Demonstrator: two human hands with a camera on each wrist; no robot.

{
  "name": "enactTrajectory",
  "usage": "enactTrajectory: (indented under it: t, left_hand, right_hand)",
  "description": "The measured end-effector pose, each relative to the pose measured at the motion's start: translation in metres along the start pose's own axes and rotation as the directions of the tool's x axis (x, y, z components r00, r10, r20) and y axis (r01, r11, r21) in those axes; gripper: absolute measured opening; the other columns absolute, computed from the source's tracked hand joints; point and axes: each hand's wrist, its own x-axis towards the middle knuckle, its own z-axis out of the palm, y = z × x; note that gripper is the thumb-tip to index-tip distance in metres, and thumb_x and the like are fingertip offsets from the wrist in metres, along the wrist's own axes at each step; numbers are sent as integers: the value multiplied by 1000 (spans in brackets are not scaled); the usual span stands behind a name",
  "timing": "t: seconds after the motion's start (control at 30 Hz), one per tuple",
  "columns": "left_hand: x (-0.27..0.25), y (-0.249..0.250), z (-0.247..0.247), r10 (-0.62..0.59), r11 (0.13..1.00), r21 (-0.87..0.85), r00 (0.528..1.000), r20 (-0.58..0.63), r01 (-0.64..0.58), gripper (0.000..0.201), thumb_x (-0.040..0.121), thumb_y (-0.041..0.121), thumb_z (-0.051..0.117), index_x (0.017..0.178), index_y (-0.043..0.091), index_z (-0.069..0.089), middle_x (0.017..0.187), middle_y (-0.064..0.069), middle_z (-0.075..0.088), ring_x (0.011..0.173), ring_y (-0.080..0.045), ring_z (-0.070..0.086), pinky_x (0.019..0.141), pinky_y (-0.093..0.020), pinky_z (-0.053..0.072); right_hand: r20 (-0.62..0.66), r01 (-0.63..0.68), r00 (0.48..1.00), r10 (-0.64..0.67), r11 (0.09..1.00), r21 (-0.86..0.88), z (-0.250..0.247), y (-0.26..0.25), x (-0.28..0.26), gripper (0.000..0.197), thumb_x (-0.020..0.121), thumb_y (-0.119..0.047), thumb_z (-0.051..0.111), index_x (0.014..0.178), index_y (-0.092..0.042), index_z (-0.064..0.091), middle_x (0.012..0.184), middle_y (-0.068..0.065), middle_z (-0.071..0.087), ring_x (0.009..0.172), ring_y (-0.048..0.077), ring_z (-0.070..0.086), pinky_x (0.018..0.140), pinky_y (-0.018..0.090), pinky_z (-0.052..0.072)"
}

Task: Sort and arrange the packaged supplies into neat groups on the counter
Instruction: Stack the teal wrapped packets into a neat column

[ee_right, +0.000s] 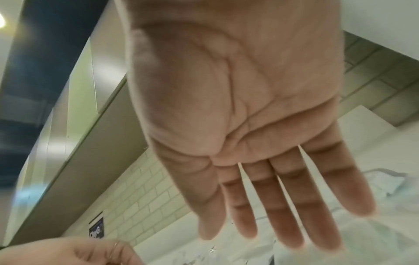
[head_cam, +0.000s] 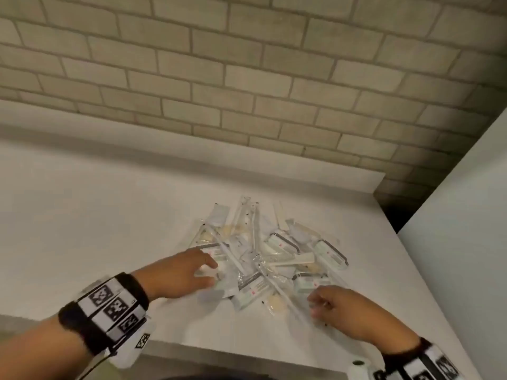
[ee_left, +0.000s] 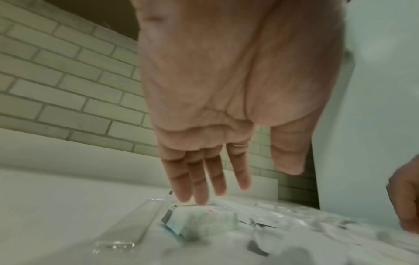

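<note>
my left hand (head_cam: 181, 272) is flat on the pile of packets (head_cam: 263, 259) in the middle. my right hand (head_cam: 343, 308) at the lower right has straight fingers and holds nothing.

The counter (head_cam: 109, 215) is plain white. The packets (head_cam: 263, 259) at its centre are clear film over white and pale mint contents, some with a dark grey edge strip and a small red mark; cream pieces show at the pile's 12 and 6 o'clock. A cream comb (head_cam: 290, 259) lies in the middle. The wall (head_cam: 247, 64) at 12 o'clock is beige brick with grey joints. The wristbands (head_cam: 109, 305) are black with black-and-white square markers.
</note>
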Motion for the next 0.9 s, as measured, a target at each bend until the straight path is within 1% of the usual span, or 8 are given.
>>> enactTrajectory:
  t: [0.07, 0.17, 0.37, 0.5, 0.63, 0.7, 0.83, 0.9]
  left_hand:
    - [25, -4, -6, -61, 997, 50, 994, -93, 66, 49, 92, 47, 54, 137, 30, 46, 143, 2, 39, 129, -16, 42, 107, -30, 34]
    - [59, -7, -7, -106, 976, 177, 988, -110, 124, 55, 92, 45, 51, 142, 28, 39, 147, -4, 35, 132, -27, 38, 108, -39, 34]
    - [86, -11, 10, -137, 934, 311, 980, -147, 177, 72, 87, 40, 56, 149, 26, 22, 142, -7, 37, 124, -29, 43, 100, -38, 40]
    - [87, -7, 9, -111, 963, 224, 978, -178, 150, 73, 86, 39, 54, 150, 25, 23, 132, -4, 50, 120, -27, 47, 97, -35, 41]
    - [76, -2, 1, -82, 997, -5, 978, -192, 83, 70, 82, 33, 51, 147, 29, 25, 95, 5, 62, 95, -20, 55, 77, -29, 46]
    - [69, 4, -3, -66, 995, -88, 984, -167, 52, 68, 83, 33, 51, 146, 32, 25, 105, 7, 62, 94, -17, 55, 78, -27, 45]
    - [56, 26, -2, 33, 992, -121, 996, -78, -42, 55, 90, 34, 46, 143, 34, 30, 108, 0, 62, 85, -14, 61, 74, -28, 47]
    - [53, 40, 2, 93, 995, -33, 995, 19, -92, 49, 92, 38, 42, 141, 35, 33, 120, -1, 54, 94, -17, 59, 80, -30, 47]
  right_hand:
    - [-115, -15, 993, 11, 999, -36, -5, 1, 19, 33, 93, -38, 56, 125, -30, 56, 120, -10, 54, 105, 8, 56, 87, 21, 45]
    - [-162, -76, 986, 50, 985, -157, -11, 7, 50, 40, 90, -30, 58, 130, -27, 53, 126, -3, 51, 113, 17, 54, 92, 28, 45]
    - [-145, -168, 982, 124, 923, -347, -1, 17, 81, 72, 77, -35, 70, 140, -25, 36, 130, 3, 48, 117, 25, 47, 95, 37, 45]
    - [-138, -173, 981, 132, 924, -341, -2, 17, 85, 73, 74, -30, 69, 139, -25, 34, 127, 1, 50, 114, 23, 50, 94, 36, 45]
    - [-103, -223, 974, 201, 924, -311, -8, 24, 83, 93, 72, -24, 69, 149, -27, 17, 130, 5, 46, 121, 26, 46, 96, 37, 45]
    - [-103, -240, 971, 218, 907, -345, -13, 27, 82, 104, 71, -23, 72, 152, -30, 7, 132, 6, 48, 122, 28, 45, 98, 38, 43]
    - [-260, -296, 948, 181, 800, -522, -26, 28, 77, 79, 84, -27, 57, 150, -26, 15, 133, 6, 51, 121, 27, 42, 99, 39, 34]
    - [-371, -358, 916, 155, 735, -575, -37, 31, 71, 65, 87, -24, 51, 146, -26, 24, 130, 6, 50, 118, 26, 43, 98, 38, 35]
